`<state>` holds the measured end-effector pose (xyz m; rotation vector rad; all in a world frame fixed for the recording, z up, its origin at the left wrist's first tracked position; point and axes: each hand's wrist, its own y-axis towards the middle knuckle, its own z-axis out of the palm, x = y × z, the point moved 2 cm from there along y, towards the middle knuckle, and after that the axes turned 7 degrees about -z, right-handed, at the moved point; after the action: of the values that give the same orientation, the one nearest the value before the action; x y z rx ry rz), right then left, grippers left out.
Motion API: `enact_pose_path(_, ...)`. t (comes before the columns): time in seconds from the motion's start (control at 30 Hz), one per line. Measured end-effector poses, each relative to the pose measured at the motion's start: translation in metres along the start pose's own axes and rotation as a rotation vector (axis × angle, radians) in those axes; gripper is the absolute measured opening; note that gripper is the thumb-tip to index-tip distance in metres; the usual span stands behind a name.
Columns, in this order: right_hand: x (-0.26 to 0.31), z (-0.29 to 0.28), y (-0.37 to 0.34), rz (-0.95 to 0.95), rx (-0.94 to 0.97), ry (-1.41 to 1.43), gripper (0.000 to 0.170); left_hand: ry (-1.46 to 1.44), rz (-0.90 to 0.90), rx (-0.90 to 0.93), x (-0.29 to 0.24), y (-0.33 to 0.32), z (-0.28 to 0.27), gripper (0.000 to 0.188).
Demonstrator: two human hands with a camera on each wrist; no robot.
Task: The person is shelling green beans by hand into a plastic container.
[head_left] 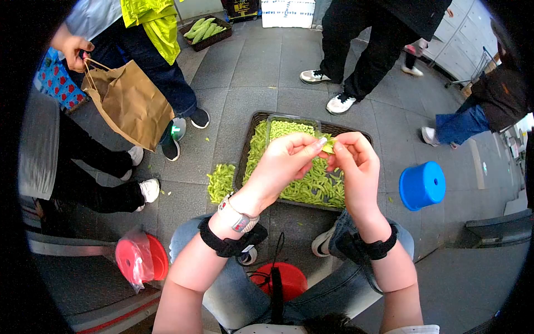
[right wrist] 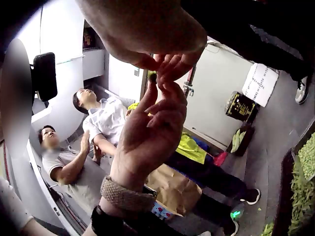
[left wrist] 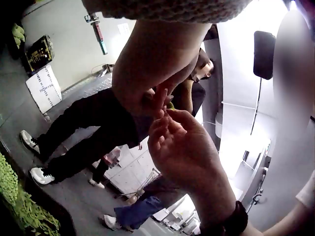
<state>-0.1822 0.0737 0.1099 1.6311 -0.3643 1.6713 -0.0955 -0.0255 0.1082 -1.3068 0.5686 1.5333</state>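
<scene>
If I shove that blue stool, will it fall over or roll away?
The blue stool would probably slide first, since its wider rim sits down on the grey floor. It looks like smooth, stiff plastic, so it's likely light and wouldn't flop. Its sides are round, so it might roll if tipped over.

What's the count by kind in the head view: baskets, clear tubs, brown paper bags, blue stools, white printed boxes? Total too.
Baskets: 2 (large basket, small basket)
Clear tub: 1
Brown paper bag: 1
Blue stool: 1
White printed box: 1
Total: 6
</scene>
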Motion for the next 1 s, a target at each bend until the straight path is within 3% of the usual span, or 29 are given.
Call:
enact_pose_path(0.1,0.009,0.007,-0.001,-0.089,-0.099,0.003,0.008,-0.012,-0.004,0.055,0.0,0.0,0.001,0.016)
enact_pose_path(0.2,0.007,0.0,0.003,-0.414,-0.095,-0.468,0.013,-0.032,0.007,0.035,0.001,0.003,0.002,0.014)
enact_pose_path(0.33,0.01,-0.001,0.002,-0.646,0.021,-0.833,0.016,-0.024,0.043,-0.021,0.001,0.004,0.002,0.012)
enact_pose_path(0.57,0.004,0.006,0.0,-0.535,0.013,-0.691,0.014,0.191,0.314,-0.14,0.008,0.01,-0.005,0.011)
enact_pose_path(0.83,-0.001,0.004,0.003,-0.397,-0.004,-0.655,0.011,0.316,0.369,-0.208,0.007,0.007,0.0,0.009)
enact_pose_path(0.93,-0.008,0.001,0.003,-0.243,-0.008,-0.459,0.01,0.301,0.363,-0.207,0.009,0.008,0.001,0.01)
enact_pose_path(1.0,-0.011,0.002,0.002,-0.239,-0.005,-0.43,0.009,0.283,0.349,-0.197,0.01,0.007,-0.001,0.01)
